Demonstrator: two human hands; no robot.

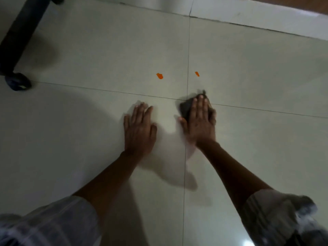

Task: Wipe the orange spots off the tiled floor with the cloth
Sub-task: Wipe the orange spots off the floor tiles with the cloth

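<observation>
Unmarked tiled floor (88,139), right hand (199,123) on cloth (186,108)

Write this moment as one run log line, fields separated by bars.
right hand: flat on dark cloth | left hand: flat on floor, empty | orange spots: two, unwiped, beyond cloth

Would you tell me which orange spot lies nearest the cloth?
The smaller orange spot, right of the vertical grout line, just beyond the cloth; the larger spot sits left of it.
</observation>
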